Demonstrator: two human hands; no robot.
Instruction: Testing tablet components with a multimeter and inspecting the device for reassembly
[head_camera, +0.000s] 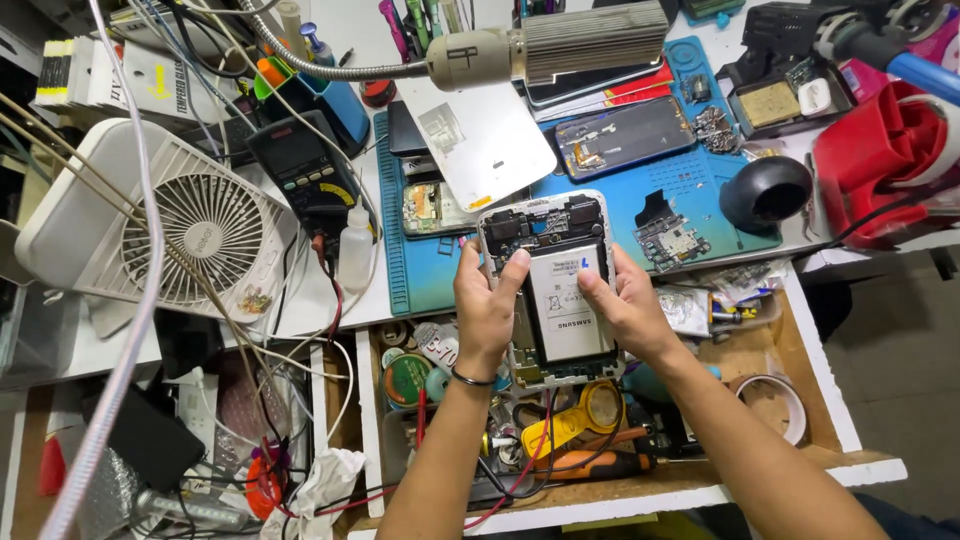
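Note:
I hold an opened smartphone (555, 262) with its back cover off, above the drawer. Its white battery (568, 308) and dark circuit boards are exposed. My left hand (485, 310) grips the phone's left edge, the thumb resting near the battery's top left corner. My right hand (632, 312) grips the right edge, with its thumb pressed on the battery's upper right part. A thin dark band circles my left wrist.
A blue work mat (400, 270) carries phone parts, a white back cover (490, 140) and another opened phone (625, 135). A gooseneck lamp (550, 50) hangs over it. A white fan (195, 235), a multimeter (305, 170) and a small bottle (355, 245) stand left. The open drawer (810, 400) holds tools and tape.

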